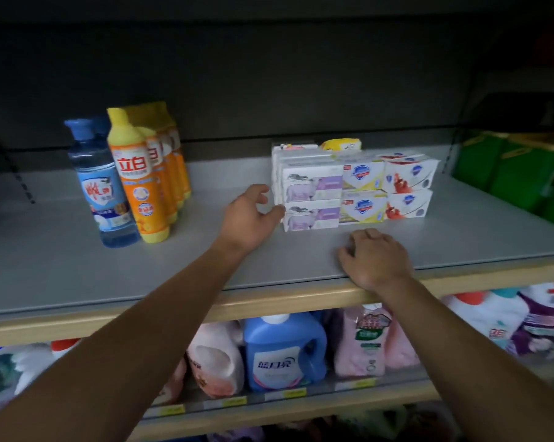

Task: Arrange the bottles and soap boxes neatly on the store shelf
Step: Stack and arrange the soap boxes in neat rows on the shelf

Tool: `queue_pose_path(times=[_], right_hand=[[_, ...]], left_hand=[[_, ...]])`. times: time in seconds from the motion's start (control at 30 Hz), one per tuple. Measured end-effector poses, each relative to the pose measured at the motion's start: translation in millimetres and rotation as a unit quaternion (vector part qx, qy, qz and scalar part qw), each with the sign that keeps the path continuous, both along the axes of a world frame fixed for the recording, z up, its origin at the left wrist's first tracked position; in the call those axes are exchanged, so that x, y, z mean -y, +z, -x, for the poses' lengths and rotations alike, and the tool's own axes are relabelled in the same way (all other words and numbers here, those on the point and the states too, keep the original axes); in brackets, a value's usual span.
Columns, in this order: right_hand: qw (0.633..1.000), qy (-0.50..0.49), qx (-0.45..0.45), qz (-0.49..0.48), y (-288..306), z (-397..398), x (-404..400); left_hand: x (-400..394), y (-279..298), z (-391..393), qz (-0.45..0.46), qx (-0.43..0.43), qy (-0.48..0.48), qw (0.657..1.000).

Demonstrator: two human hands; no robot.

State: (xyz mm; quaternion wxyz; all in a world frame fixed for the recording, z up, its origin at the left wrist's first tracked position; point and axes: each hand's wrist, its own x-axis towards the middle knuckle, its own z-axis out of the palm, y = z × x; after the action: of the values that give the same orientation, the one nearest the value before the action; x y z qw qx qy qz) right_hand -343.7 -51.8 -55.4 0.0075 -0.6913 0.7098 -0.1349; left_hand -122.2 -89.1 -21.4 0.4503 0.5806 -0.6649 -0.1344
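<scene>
On the grey shelf [78, 266], a blue bottle [102, 183] stands at the left beside a row of orange bottles with yellow caps [142, 177]. To the right, soap boxes sit in stacks two high: purple-and-white [310, 199], yellow-and-white [361, 193] and red-and-white [408, 189]. A yellow pack [341, 144] lies behind them. My left hand [248, 215] rests against the left side of the purple stack, thumb touching the lower box, fingers loosely spread. My right hand [374, 256] lies on the shelf's front edge, fingers curled, holding nothing.
Green packages [508, 167] fill the shelf's right end. The lower shelf holds a blue detergent jug [283, 352], pink refill pouches [368, 339] and other bottles. The shelf's beige front lip [269, 301] runs across. A dark back panel closes the rear.
</scene>
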Motion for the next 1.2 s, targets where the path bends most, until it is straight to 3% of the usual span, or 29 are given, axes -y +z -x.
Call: queue_pose_path(times=[0.37, 0.57, 0.7, 0.87, 0.97, 1.03, 1.2], right_hand=[[1.000, 0.001, 0.006, 0.017, -6, 3, 3], [1.000, -0.003, 0.007, 0.024, -6, 3, 3], [0.999, -0.005, 0.012, 0.032, -6, 4, 4], [0.994, 0.009, 0.083, 0.073, -2, 3, 5], [0.951, 0.111, 0.238, 0.162, 6, -27, 6], [0.913, 0.196, 0.316, 0.165, 16, -58, 6], [0.877, 0.321, 0.349, 0.074, 27, -115, 11]], left_hand=[[64, 12, 33, 0.040, 0.060, -0.006, 0.997], [53, 2, 39, 0.151, 0.058, -0.011, 0.987], [31, 4, 33, 0.138, 0.017, -0.103, 0.985], [3, 10, -6, 0.099, -0.043, -0.117, 0.987], [-14, 11, -35, 0.034, -0.137, -0.132, 0.981], [-26, 9, -54, -0.012, -0.189, -0.138, 0.972], [-47, -7, -94, -0.090, -0.305, -0.131, 0.939]])
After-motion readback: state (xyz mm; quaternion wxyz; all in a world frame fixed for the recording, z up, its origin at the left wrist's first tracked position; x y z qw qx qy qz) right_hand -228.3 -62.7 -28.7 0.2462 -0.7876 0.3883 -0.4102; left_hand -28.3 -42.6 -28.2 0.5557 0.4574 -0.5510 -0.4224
